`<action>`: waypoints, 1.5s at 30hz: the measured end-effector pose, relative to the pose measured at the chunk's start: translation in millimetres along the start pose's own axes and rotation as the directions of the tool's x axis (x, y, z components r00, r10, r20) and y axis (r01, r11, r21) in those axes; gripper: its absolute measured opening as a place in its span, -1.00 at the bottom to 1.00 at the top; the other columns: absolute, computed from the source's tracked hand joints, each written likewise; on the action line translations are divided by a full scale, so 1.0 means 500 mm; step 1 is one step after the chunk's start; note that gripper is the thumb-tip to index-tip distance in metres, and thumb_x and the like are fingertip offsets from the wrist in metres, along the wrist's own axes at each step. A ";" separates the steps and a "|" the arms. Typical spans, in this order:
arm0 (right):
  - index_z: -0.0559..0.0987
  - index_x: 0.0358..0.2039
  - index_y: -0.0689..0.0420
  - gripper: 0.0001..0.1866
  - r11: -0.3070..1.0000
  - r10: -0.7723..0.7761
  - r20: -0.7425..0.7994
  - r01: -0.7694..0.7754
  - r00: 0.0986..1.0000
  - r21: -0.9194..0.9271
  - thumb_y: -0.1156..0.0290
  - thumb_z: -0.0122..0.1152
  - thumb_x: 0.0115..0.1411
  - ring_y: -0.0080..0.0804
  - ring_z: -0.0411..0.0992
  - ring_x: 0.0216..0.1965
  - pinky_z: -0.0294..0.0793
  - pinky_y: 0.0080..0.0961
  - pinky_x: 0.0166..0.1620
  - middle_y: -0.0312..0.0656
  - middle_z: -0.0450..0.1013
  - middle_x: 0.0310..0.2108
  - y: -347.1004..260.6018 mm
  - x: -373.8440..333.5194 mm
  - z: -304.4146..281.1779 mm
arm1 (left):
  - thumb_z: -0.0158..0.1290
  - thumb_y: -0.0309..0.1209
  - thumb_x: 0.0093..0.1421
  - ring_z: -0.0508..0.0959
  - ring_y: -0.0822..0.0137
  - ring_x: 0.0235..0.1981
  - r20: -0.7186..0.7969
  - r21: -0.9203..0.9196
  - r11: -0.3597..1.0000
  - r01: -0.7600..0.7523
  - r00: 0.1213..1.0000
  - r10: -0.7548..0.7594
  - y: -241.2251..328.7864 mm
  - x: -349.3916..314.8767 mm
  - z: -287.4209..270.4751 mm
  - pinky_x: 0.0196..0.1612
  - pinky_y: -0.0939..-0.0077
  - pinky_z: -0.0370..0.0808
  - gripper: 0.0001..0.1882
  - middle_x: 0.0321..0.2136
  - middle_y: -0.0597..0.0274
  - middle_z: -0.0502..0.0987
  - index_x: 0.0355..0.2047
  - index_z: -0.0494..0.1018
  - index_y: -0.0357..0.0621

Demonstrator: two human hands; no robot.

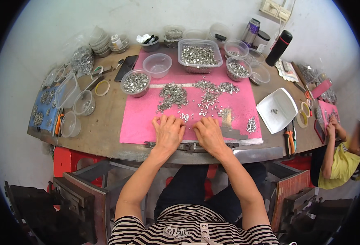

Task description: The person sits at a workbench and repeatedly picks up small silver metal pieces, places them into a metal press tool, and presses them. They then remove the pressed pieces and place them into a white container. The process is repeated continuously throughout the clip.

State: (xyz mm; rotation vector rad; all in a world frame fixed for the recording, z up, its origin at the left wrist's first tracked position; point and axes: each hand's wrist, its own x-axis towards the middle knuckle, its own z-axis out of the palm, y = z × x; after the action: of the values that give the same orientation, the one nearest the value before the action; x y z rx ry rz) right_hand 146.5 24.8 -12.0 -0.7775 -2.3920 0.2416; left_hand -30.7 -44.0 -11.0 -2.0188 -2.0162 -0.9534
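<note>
My left hand (170, 131) and my right hand (209, 132) are side by side at the front of a pink mat (141, 116). The fingers of both are bent and drawn together; anything held in them is too small or hidden to make out. A metal bar with a dark fixture (190, 147) runs along the table edge under my wrists. Just beyond my fingers lie a few loose small silver metal pieces (184, 117). Two larger heaps spread farther back, a left heap (172, 97) and a right heap (210, 94). A small pile (251, 125) sits right of my right hand.
Round tubs of metal pieces (136, 83) and a rectangular tub (199, 55) stand behind the heaps. At right are a white tray (265, 107), pliers (289, 142) and a black bottle (278, 48). A phone (127, 68) lies at left. Another person (339, 157) works far right.
</note>
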 end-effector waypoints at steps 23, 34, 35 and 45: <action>0.55 -0.38 0.18 -0.92 0.982 -0.106 0.086 0.118 0.991 -0.148 0.46 0.24 0.17 -0.16 0.38 -0.22 0.28 -0.20 -0.09 -0.12 0.41 -0.37 -0.006 0.034 0.010 | 0.25 -0.46 0.13 0.50 0.19 -0.21 0.070 -0.082 0.994 -0.071 0.995 0.077 -0.009 0.015 0.000 0.22 -0.07 0.16 -0.92 -0.42 0.26 0.53 -0.34 0.59 -0.10; 0.49 -0.31 0.17 -0.83 0.981 -0.042 0.001 0.041 0.999 0.188 0.55 0.33 0.13 -0.17 0.40 -0.25 0.29 -0.27 -0.11 -0.17 0.41 -0.34 -0.017 -0.085 -0.074 | 0.27 -0.51 0.06 0.49 0.15 -0.27 0.053 -0.425 0.895 -0.134 0.984 0.172 0.064 -0.054 -0.037 -0.02 0.24 0.34 -0.86 -0.38 0.21 0.52 -0.34 0.56 -0.18; 0.49 -0.31 0.17 -0.82 0.983 -0.054 -0.014 0.056 0.998 0.177 0.55 0.33 0.12 -0.17 0.40 -0.25 0.30 -0.27 -0.11 -0.17 0.41 -0.33 -0.020 -0.092 -0.071 | 0.27 -0.51 0.06 0.49 0.15 -0.27 0.055 -0.422 0.896 -0.136 0.983 0.175 0.064 -0.055 -0.033 -0.02 0.23 0.35 -0.85 -0.38 0.21 0.51 -0.34 0.56 -0.18; 0.54 -0.23 0.19 -0.76 0.983 -0.171 -0.076 0.175 0.982 0.052 0.57 0.37 0.08 -0.15 0.43 -0.23 0.36 -0.21 -0.08 -0.12 0.45 -0.24 -0.026 -0.108 -0.058 | 0.27 -0.52 0.08 0.51 0.18 -0.20 0.066 -0.364 0.918 -0.156 0.979 0.193 0.076 -0.064 -0.032 0.19 0.01 0.31 -0.86 -0.34 0.24 0.51 -0.32 0.59 -0.15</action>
State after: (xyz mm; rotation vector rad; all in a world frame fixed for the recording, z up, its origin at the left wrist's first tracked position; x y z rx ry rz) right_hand 192.5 -17.5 -11.3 -0.5382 -2.3570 0.2074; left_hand 2.4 -83.2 -1.9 -2.4290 -1.7672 -1.2791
